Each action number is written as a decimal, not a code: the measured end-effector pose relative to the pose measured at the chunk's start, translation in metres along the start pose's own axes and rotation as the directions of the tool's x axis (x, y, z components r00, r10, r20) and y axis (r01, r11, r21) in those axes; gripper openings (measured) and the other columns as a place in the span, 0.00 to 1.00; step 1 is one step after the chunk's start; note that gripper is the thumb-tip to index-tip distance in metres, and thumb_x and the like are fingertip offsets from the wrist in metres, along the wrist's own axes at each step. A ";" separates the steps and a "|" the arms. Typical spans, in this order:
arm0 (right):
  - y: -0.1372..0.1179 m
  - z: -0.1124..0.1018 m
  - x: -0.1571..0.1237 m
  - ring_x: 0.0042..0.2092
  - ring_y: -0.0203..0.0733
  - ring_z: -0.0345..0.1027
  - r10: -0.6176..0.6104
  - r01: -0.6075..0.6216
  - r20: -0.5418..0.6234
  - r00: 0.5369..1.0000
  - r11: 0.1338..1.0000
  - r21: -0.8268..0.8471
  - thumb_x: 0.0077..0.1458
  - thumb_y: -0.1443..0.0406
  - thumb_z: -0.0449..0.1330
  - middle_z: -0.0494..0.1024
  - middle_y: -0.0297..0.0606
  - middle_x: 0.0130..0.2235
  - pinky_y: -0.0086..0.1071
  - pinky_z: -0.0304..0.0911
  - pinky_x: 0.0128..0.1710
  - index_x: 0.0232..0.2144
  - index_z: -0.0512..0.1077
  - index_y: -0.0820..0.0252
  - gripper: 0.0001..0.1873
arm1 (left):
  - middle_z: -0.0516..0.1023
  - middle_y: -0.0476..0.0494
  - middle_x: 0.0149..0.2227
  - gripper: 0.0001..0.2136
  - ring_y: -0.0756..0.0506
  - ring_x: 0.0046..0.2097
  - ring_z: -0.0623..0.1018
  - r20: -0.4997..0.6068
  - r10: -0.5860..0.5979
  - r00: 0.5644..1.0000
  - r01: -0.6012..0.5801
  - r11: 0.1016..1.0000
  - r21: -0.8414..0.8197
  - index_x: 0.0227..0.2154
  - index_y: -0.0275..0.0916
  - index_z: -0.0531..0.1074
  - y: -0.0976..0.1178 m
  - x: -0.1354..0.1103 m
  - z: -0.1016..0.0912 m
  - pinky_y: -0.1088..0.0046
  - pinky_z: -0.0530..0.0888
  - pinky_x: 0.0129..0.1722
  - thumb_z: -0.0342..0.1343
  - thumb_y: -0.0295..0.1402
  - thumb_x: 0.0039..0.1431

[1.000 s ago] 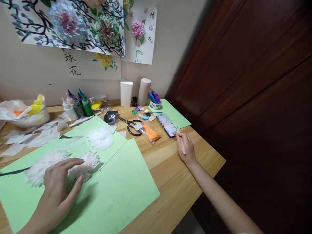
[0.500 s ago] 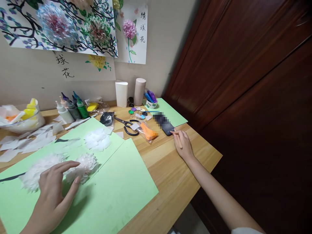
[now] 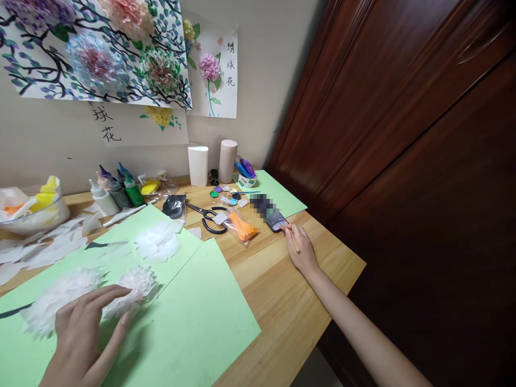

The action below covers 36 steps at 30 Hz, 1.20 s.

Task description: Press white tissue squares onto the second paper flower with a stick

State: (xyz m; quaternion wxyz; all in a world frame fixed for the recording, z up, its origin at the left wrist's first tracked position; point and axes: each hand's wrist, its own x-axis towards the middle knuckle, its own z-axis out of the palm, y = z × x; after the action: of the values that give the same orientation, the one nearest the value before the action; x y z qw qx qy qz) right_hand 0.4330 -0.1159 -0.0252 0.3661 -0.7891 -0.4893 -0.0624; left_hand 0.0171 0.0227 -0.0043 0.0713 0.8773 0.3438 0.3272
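Note:
My left hand hovers over the green card sheet, thumb and fingers apart and nothing between them. Just beyond its fingertips lies a small white paper flower with a faint pink tint. A larger white paper flower is partly hidden behind the same hand. Farther back on the card rests a third, flatter white paper flower. My right hand pinches a thin wooden stick, its far end hidden. One fingertip of that hand is at the near end of a black phone, whose upper part is pixelated.
Black-handled scissors and a bagged orange lump lie mid-table. Paint bottles, white paper scraps and a clear bowl stand at the left. Cups line the wall. A dark wooden cabinet borders the right.
The view has tilted up slightly, so the table sits lower. The phone's near end looks brighter with the right fingertip at it. My left hand keeps its pose above the flowers.

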 end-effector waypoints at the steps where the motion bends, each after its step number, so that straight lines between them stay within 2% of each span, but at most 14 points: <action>1: 0.000 0.000 0.000 0.48 0.47 0.65 0.000 0.000 0.002 1.000 1.000 0.004 0.63 0.61 0.43 0.72 0.45 0.43 0.42 0.62 0.47 0.40 0.67 0.57 0.14 | 0.69 0.41 0.42 0.11 0.36 0.46 0.69 -0.002 0.050 0.999 -0.050 0.998 0.025 0.44 0.46 0.62 0.002 0.000 -0.001 0.55 0.61 0.44 0.44 0.38 0.58; 4: 0.001 0.000 0.000 0.48 0.46 0.65 -0.025 0.025 0.015 1.000 0.999 0.028 0.63 0.61 0.42 0.72 0.44 0.44 0.41 0.61 0.49 0.42 0.67 0.57 0.15 | 0.70 0.39 0.40 0.10 0.38 0.44 0.69 0.006 0.159 0.987 -0.160 0.986 0.046 0.43 0.41 0.63 0.005 -0.003 -0.002 0.59 0.60 0.43 0.44 0.34 0.59; 7: 0.003 0.001 0.000 0.48 0.45 0.65 -0.046 0.044 0.032 0.998 0.998 0.052 0.64 0.60 0.42 0.71 0.44 0.44 0.41 0.61 0.50 0.42 0.68 0.57 0.16 | 0.70 0.39 0.40 0.10 0.40 0.44 0.69 0.026 0.192 0.981 -0.193 0.980 0.040 0.42 0.41 0.64 0.002 -0.005 -0.001 0.61 0.60 0.43 0.44 0.32 0.59; 18: 0.003 -0.001 -0.002 0.46 0.45 0.67 -0.030 0.025 0.058 0.998 0.997 0.073 0.64 0.59 0.42 0.71 0.45 0.42 0.40 0.62 0.49 0.45 0.68 0.57 0.18 | 0.70 0.43 0.39 0.08 0.41 0.43 0.67 0.099 0.087 0.991 -0.083 0.996 -0.040 0.39 0.45 0.65 -0.006 -0.007 0.000 0.60 0.60 0.42 0.43 0.34 0.60; 36: -0.002 -0.002 -0.001 0.50 0.46 0.62 -0.096 0.096 0.080 0.992 0.995 0.001 0.63 0.61 0.45 0.73 0.44 0.44 0.43 0.61 0.51 0.43 0.69 0.57 0.15 | 0.71 0.45 0.37 0.08 0.42 0.41 0.67 0.078 0.080 0.994 -0.073 0.994 -0.078 0.35 0.43 0.67 -0.004 -0.009 0.001 0.64 0.60 0.41 0.44 0.34 0.59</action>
State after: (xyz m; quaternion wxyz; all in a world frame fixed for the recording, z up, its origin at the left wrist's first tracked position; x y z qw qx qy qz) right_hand 0.4312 -0.1167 -0.0231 0.3416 -0.7670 -0.5408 -0.0493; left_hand 0.0101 0.0204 -0.0110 0.1052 0.8990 0.2943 0.3067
